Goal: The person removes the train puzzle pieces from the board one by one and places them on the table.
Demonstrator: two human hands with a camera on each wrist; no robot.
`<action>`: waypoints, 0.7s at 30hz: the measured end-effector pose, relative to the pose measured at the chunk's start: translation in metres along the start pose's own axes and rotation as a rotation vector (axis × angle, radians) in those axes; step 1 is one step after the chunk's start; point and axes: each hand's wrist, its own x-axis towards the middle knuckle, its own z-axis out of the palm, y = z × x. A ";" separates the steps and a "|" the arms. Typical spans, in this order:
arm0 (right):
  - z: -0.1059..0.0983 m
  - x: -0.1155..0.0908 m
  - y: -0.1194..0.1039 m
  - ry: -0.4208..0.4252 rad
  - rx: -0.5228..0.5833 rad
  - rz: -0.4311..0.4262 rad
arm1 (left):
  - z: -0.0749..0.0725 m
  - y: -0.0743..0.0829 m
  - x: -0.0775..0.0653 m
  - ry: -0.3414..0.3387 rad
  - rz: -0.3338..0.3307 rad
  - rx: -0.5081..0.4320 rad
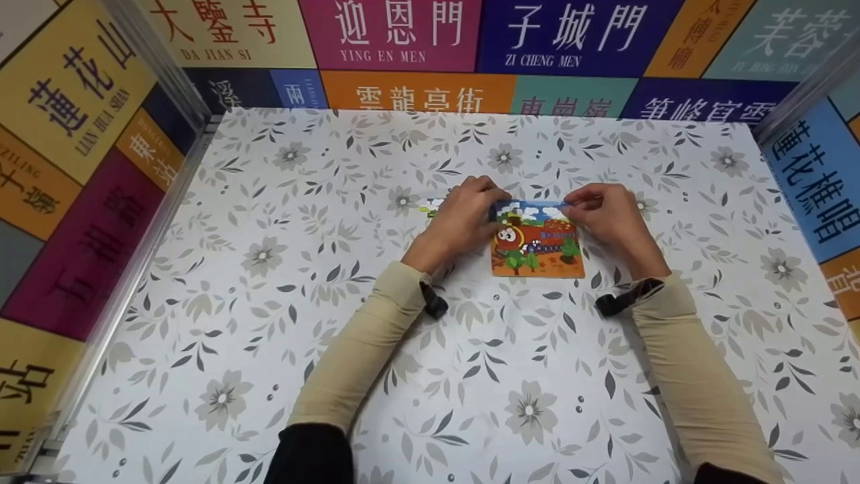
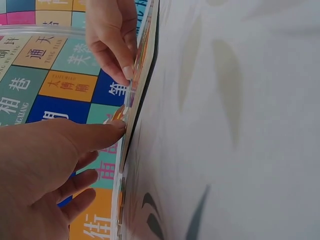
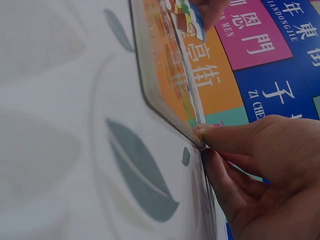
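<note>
A small square picture board [image 1: 537, 249] printed with a cartoon train lies on the patterned tabletop. My left hand [image 1: 467, 208] is at its far left corner, with the thumb [image 2: 107, 135] pressed on the printed face and the lower fingers apart from it. With thumb and finger, my right hand [image 1: 608, 212] pinches the far right corner; the right wrist view shows the thumb [image 3: 225, 136] on top at the edge. Another colourful printed piece [image 1: 430, 207], mostly hidden, peeks out left of my left hand. A raised printed part [image 3: 185, 15] shows near the left fingers.
The table [image 1: 269, 336] has a grey leaf-and-flower cover. Panels with large coloured lettering [image 1: 396, 33] stand along the back and both sides. A clear rail [image 1: 127, 302] runs by the left edge. Dark wrist camera straps [image 1: 615, 302] sit on both sleeves.
</note>
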 end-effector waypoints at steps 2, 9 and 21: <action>0.000 0.000 -0.001 0.003 0.001 0.001 | -0.001 -0.001 0.000 0.003 -0.010 -0.002; 0.001 0.000 -0.003 -0.003 0.011 0.010 | -0.008 -0.004 -0.005 0.024 -0.003 -0.050; -0.001 -0.001 0.000 0.000 0.019 -0.010 | -0.021 -0.024 -0.024 0.129 0.010 -0.202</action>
